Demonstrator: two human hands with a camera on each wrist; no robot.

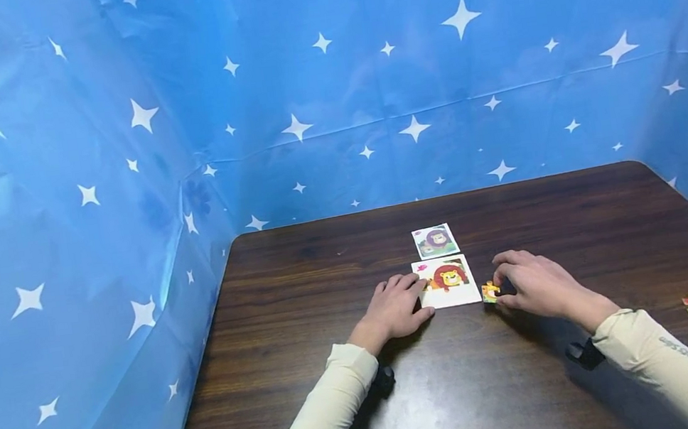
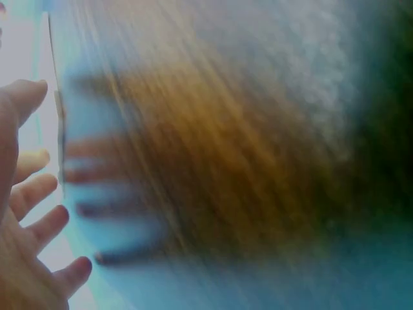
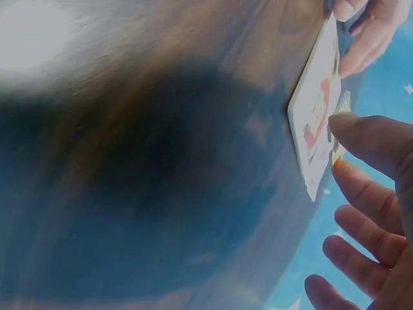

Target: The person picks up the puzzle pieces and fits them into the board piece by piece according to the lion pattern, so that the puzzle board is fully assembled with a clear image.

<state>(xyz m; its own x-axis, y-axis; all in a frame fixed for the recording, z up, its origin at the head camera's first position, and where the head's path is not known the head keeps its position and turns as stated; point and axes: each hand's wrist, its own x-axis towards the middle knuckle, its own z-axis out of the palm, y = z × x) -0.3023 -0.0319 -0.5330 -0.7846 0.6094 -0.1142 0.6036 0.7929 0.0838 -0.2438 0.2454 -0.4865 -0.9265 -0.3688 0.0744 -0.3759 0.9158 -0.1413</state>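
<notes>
Head view: fitting seems the step — right hand (image 1: pixel 536 282) pinching a puzzle piece (image 1: pixel 490 292) beside the board (image 1: pixel 451 299), left hand (image 1: pixel 393 307) loosely spread at its edge — with careful alignment likely needed.

Enclosure: bright blue sheet backdrop (image 1: pixel 366 83), printed with white four-pointed stars (image 1: pixel 460 17) of mixed sizes, covering the rear and both sides. A horizontal crease (image 1: pixel 453 102) crosses the rear section; wrinkling is noted at left. Furniture: dark brown wood-grain bench (image 1: pixel 301 284) with rounded far corners, its far edge just before the backdrop. Lighting: pale glare (image 1: pixel 429 383) on the near centre of the benchtop.
</notes>
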